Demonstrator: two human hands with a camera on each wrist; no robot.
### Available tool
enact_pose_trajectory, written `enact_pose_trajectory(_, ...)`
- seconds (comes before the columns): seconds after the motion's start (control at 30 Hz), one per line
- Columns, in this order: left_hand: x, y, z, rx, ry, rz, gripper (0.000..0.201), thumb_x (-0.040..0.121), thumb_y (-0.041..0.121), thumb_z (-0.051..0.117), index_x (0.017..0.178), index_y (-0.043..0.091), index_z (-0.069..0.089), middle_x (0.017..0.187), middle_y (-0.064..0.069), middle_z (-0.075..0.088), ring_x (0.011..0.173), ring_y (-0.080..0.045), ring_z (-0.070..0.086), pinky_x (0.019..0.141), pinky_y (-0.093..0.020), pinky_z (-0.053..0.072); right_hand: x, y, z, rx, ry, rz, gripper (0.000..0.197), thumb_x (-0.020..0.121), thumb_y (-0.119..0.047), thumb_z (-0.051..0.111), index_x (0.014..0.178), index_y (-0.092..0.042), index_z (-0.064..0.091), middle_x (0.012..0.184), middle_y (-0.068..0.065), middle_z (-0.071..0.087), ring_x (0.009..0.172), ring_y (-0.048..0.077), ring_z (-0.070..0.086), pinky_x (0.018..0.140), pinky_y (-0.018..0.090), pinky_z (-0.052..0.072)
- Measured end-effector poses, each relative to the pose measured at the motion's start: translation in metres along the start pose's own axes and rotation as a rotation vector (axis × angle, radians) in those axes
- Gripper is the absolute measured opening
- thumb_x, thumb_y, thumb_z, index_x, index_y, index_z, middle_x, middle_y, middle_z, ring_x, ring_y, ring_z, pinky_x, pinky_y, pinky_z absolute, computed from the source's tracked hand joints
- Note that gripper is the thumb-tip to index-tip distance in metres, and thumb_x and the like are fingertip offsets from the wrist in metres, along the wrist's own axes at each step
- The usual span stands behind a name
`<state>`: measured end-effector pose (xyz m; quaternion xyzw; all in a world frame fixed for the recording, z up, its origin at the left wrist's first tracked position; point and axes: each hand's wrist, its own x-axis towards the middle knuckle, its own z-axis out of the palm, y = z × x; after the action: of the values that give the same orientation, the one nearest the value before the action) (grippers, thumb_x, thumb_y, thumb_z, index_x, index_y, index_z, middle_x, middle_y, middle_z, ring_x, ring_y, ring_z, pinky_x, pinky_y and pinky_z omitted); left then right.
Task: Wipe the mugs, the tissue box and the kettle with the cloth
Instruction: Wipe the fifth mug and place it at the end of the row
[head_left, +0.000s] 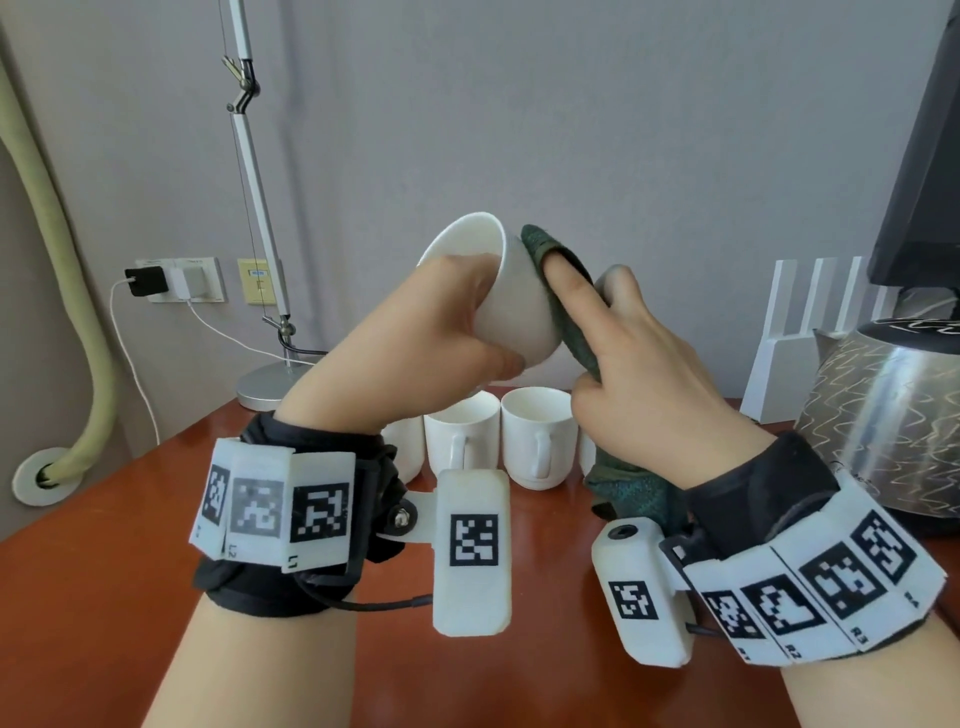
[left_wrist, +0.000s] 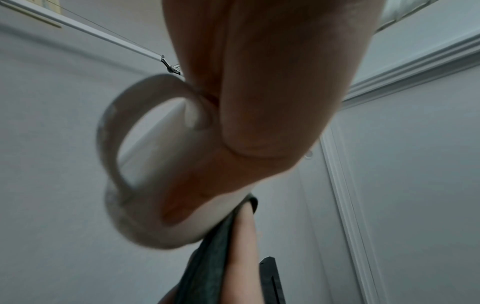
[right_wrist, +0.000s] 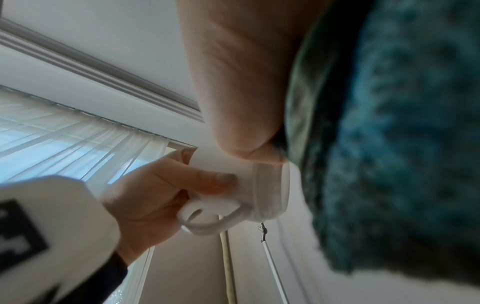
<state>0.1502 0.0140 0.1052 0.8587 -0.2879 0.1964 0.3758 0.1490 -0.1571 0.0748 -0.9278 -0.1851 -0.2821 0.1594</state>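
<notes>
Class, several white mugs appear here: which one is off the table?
The mug gripped in the left hand, tilted, with the green cloth against it. The other mugs stand upright on the table.

Reddish-brown glossy desk (head_left: 104, 597). Far centre: row of white mugs (head_left: 537, 436), upright, handles facing near, packed close. Far left: round grey lamp base (head_left: 270, 387). Right edge: patterned steel kettle (head_left: 883, 421). Behind the kettle, a white slotted stand (head_left: 810, 332).
</notes>
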Motion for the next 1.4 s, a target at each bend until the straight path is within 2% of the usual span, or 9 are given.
enact_pose_trajectory(0.1,0.006,-0.005,0.006,0.029,0.121,0.018,0.015,0.079,0.003,0.07,0.087,0.012,0.061,0.082,-0.011,0.065,0.08,-0.03,0.064,0.07,-0.043,0.053,-0.001,-0.003,0.001,-0.007,-0.01,-0.015,0.095,0.076,-0.002,0.047,0.149,-0.043,0.003,0.097,-0.003,0.021,0.064,0.022,0.039,0.049,0.027,0.026)
enact_pose_trajectory(0.2,0.011,-0.011,0.009,0.113,0.116,0.015,0.013,0.079,0.007,0.068,0.088,0.005,0.059,0.08,-0.015,0.063,0.08,-0.037,0.061,0.071,-0.053,0.052,-0.001,-0.005,0.003,-0.036,-0.033,-0.023,0.09,0.078,-0.003,0.046,0.15,-0.04,0.006,0.097,-0.004,0.018,0.063,0.023,0.037,0.049,0.024,0.024)
enact_pose_trajectory(0.4,0.008,-0.011,0.017,0.248,-0.134,0.034,0.016,0.075,0.01,0.066,0.09,0.013,0.06,0.09,-0.004,0.066,0.089,-0.03,0.064,0.079,-0.048,0.053,-0.002,-0.006,0.003,0.033,0.005,-0.057,0.094,0.075,0.0,0.044,0.15,-0.045,0.008,0.096,-0.003,0.023,0.06,0.019,0.036,0.048,0.023,0.024)
enact_pose_trajectory(0.7,0.008,-0.004,0.019,0.241,0.004,0.11,0.014,0.077,0.001,0.068,0.086,0.008,0.059,0.079,-0.007,0.065,0.081,-0.031,0.062,0.073,-0.049,0.051,-0.002,-0.007,0.003,0.097,0.094,-0.021,0.096,0.075,0.0,0.046,0.151,-0.04,0.003,0.098,-0.002,0.025,0.06,0.012,0.036,0.048,0.023,0.023)
enact_pose_trajectory(0.87,0.007,-0.003,0.017,0.237,0.041,0.144,0.02,0.071,0.02,0.058,0.085,0.007,0.061,0.076,-0.009,0.065,0.077,-0.034,0.061,0.069,-0.05,0.051,-0.001,-0.005,0.003,0.077,0.094,0.036,0.093,0.078,0.001,0.047,0.151,-0.037,0.003,0.101,-0.002,0.025,0.061,0.012,0.038,0.049,0.022,0.028)
enact_pose_trajectory(1.13,0.008,-0.002,0.019,0.202,0.095,0.165,0.03,0.069,0.022,0.056,0.094,0.006,0.064,0.082,-0.008,0.067,0.082,-0.034,0.063,0.072,-0.05,0.052,-0.002,-0.003,0.004,0.063,0.101,0.09,0.094,0.078,-0.001,0.048,0.151,-0.036,0.0,0.101,-0.001,0.027,0.058,0.014,0.038,0.048,0.023,0.027)
enact_pose_trajectory(1.23,0.006,0.001,0.019,0.148,0.132,0.175,0.027,0.073,0.021,0.063,0.098,0.01,0.066,0.086,-0.004,0.07,0.085,-0.029,0.065,0.075,-0.046,0.052,0.0,0.003,0.0,0.065,0.126,0.114,0.092,0.078,-0.001,0.047,0.151,-0.035,0.003,0.103,0.0,0.028,0.061,0.017,0.04,0.049,0.028,0.029)
enact_pose_trajectory(1.33,0.004,0.003,0.019,0.038,0.151,0.165,0.025,0.079,0.005,0.072,0.103,0.013,0.069,0.092,0.002,0.073,0.09,-0.016,0.066,0.079,-0.036,0.051,0.004,0.011,-0.002,0.114,0.126,0.166,0.084,0.08,-0.002,0.048,0.151,-0.029,0.012,0.105,0.0,0.029,0.077,0.026,0.046,0.064,0.035,0.04)
enact_pose_trajectory(1.4,0.004,0.003,0.019,-0.038,0.134,0.178,0.028,0.08,0.0,0.073,0.104,0.012,0.069,0.094,0.006,0.073,0.09,-0.007,0.066,0.079,-0.025,0.051,0.005,0.013,0.0,0.326,0.208,0.188,0.08,0.081,0.0,0.05,0.151,-0.027,0.021,0.106,0.0,0.034,0.089,0.022,0.046,0.074,0.032,0.041)
